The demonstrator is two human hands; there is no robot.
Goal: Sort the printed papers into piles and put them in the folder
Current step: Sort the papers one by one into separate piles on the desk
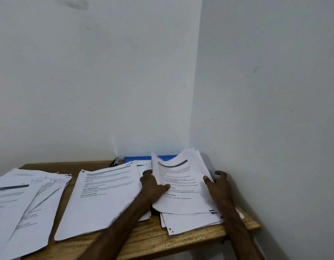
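Main risk: the right stack (181, 184) was fanned and uneven at its far edge, so sheets could slide out the back or side if it got lifted or squared carelessly. The left hand (153, 186) gripped its left edge, thumb on top and fingers curled behind. The right hand (219, 182) pinched the right edge the same way, so both held paper, neither was wide open. Second risk: the loose sheets (190, 222) under the stack overhung the table (143, 239) at its near right corner, so a drag or bump could tip them to the floor. Third: the stack sat tight against the side wall (275, 109), little room to tap it straight, likely to crumple corners. The middle pile (102, 199) lay just beside the left hand, so a sweep of the forearm could smear it and mix the sorts. The left pile (21, 203) was skewed, with some sheets creased. Papers: white A4-type prints, dark header bar, black text, some handwriting on the left ones, thin and floppy, the top sheet curling up. The folder (136, 158) was blue, flat at the back of the table against the wall, mostly covered by papers; couldn't tell if it was open. A small dark object (114, 162) sat left of it, unidentifiable.
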